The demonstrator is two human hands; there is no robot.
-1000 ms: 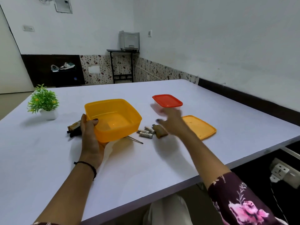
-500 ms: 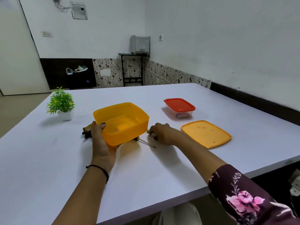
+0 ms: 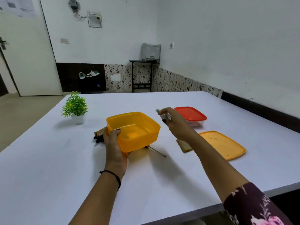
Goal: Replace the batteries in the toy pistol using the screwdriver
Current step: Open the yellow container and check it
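The left hand [image 3: 113, 143] rests on the bench [image 3: 48, 168] and grips the yellow tub [image 3: 139, 143] by its near corner. The toy pistol [image 3: 99, 135] lies just behind that hand. The screwdriver [image 3: 156, 151] pokes from under the tub, which likely must shift first. The right hand [image 3: 175, 125], raised beside the tub, pinches what look like blurred batteries [image 3: 163, 113], probably to drop in.

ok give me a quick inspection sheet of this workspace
surface: white table
job's things: pistol behind left hand; screwdriver shaft shows beside tub, handle hidden; batteries, blurred, in right hand
clutter: tub, orange lid, red-lid box, plant, brown piece by right arm
hands: left hand grips tub rim; right hand in the air, holds batteries
cables: wires on far wall
surroundings: printer on stand, shoes, door
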